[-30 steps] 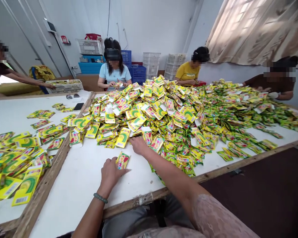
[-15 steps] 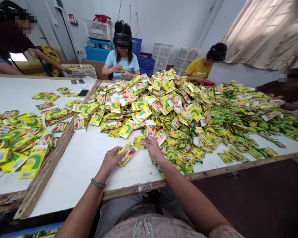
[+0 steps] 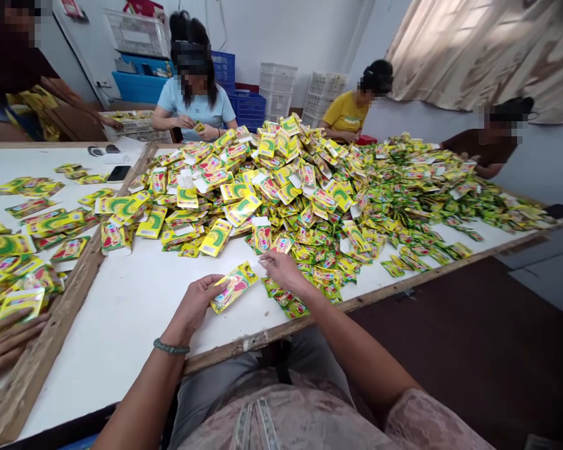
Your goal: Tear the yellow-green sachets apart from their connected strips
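My left hand (image 3: 199, 303) is closed round a small yellow carton (image 3: 232, 289) with red and green print, held tilted just above the white tabletop. A green-yellow sachet (image 3: 248, 272) shows at the carton's right end, apparently partly inside it. The fingers of my right hand (image 3: 279, 269) are pinched at the white flap (image 3: 259, 267) at that end; exactly what lies between the fingertips is hard to see. Behind my hands rises a large heap of yellow cartons (image 3: 234, 190), many with white flaps open. Loose green sachets (image 3: 328, 275) spread beside my right forearm.
A wooden strip (image 3: 82, 294) divides the table on the left, with more cartons (image 3: 54, 222) beyond it. Another person's hand (image 3: 12, 344) reaches in at the left edge. Several people sit or stand across the table. A phone (image 3: 119, 174) lies near the back.
The sachet in my right hand has moved to the carton's end, and my right fingers are now at its flap. My view has swung right. Another person's hand has appeared at the left.
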Motion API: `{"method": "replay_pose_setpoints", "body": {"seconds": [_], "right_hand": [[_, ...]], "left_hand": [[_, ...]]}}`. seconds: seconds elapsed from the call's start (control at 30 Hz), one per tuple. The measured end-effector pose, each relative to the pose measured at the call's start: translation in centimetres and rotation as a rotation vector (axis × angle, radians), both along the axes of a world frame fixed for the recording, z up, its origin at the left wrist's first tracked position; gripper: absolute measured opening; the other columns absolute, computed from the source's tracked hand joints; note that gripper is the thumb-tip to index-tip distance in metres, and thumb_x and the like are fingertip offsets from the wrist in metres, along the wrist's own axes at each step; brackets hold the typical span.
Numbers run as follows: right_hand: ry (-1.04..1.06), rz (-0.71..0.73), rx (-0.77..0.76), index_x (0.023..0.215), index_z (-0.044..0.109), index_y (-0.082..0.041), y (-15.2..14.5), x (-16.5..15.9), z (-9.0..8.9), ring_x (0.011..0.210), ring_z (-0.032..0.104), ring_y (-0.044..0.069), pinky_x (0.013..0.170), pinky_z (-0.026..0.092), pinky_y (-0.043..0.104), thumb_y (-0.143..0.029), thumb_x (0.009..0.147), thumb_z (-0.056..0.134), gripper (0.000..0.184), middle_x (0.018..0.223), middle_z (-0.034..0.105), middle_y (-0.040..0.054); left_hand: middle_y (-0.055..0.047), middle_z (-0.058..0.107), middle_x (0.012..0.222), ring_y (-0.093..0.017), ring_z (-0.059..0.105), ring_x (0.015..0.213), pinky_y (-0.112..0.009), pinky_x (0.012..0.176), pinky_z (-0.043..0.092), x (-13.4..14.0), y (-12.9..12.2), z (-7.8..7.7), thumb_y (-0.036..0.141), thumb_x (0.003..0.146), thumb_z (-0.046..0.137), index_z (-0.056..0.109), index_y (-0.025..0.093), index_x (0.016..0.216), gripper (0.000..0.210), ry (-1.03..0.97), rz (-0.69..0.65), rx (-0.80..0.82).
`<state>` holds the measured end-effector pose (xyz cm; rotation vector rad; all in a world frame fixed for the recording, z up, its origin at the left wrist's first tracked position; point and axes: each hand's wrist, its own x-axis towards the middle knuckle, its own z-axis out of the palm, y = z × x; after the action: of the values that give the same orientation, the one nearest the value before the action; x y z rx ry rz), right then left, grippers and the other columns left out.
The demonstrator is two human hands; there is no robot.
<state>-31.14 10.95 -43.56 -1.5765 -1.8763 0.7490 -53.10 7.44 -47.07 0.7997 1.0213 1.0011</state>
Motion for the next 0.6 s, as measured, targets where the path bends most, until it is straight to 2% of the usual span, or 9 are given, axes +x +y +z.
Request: {"method": "replay_pose_setpoints", "body": {"seconds": [0.1,0.17,0.27,0.37,0.47,0.53,0.6], "right_hand": [[-0.374,-0.157,0.073,0.076,0.063,-0.017,-1.5,1.9,-0.2,0.068,0.057,0.018,0.064,0.04,0.028,-0.046,0.079,0.055,0.03,0.07,0.063,0.0056],[-0.565,-0.18,0.046,0.076,0.063,-0.016,-2.4,2.4,-0.9,0.079,0.058,0.022,0.069,0.04,0.03,-0.049,0.071,0.064,0.034,0.081,0.064,0.0113],[-0.632,-0.136,0.011,0.079,0.062,-0.015,-3.0,2.2,-2.1,0.086,0.057,0.023,0.071,0.039,0.029,-0.045,0.067,0.069,0.033,0.091,0.063,0.0136],[-0.493,-0.13,0.06,0.081,0.059,-0.017,-2.7,1.9,-2.7,0.073,0.055,0.019,0.064,0.036,0.027,-0.04,0.075,0.062,0.024,0.077,0.061,0.0066],[-0.159,-0.15,0.087,0.086,0.056,-0.019,-1.9,2.0,-2.4,0.056,0.045,0.013,0.055,0.031,0.023,-0.037,0.078,0.056,0.019,0.059,0.049,-0.0032],[0.107,-0.043,0.031,0.09,0.054,-0.019,-1.4,1.8,-2.1,0.053,0.039,0.011,0.052,0.03,0.022,-0.036,0.077,0.054,0.021,0.057,0.042,-0.0061],[0.272,0.122,-0.055,0.092,0.054,-0.019,-1.1,1.3,-1.8,0.053,0.037,0.01,0.051,0.029,0.02,-0.036,0.076,0.054,0.023,0.057,0.039,-0.0069]], "left_hand": [[-0.003,0.07,0.074,-0.011,0.06,0.057,-0.021,0.054,0.043,0.3,0.1,-0.4,0.03,0.053,0.081,0.067,0.013,0.084,0.038,-0.001,-0.017,-0.023],[-0.003,0.07,0.072,-0.011,0.059,0.057,-0.02,0.053,0.042,0.5,0.1,-0.7,0.029,0.053,0.081,0.065,0.013,0.082,0.037,0.007,-0.029,-0.028],[-0.002,0.068,0.069,-0.011,0.058,0.055,-0.02,0.052,0.041,0.8,-0.3,-0.9,0.029,0.053,0.081,0.064,0.013,0.081,0.037,0.024,-0.035,-0.021],[-0.002,0.069,0.07,-0.012,0.06,0.056,-0.021,0.054,0.042,0.9,-0.6,-0.9,0.03,0.052,0.081,0.063,0.013,0.081,0.039,0.026,-0.016,-0.019],[-0.004,0.07,0.075,-0.013,0.061,0.058,-0.023,0.056,0.044,0.7,-0.8,-1.1,0.031,0.052,0.081,0.063,0.013,0.084,0.041,0.028,0.002,-0.02],[-0.004,0.071,0.076,-0.013,0.062,0.059,-0.023,0.056,0.045,0.6,-0.8,-1.2,0.03,0.053,0.082,0.062,0.014,0.085,0.041,0.04,-0.007,-0.017],[-0.004,0.071,0.078,-0.013,0.062,0.061,-0.022,0.058,0.046,0.6,-0.8,-1.2,0.03,0.054,0.081,0.062,0.014,0.086,0.04,0.037,-0.036,-0.003]]}}
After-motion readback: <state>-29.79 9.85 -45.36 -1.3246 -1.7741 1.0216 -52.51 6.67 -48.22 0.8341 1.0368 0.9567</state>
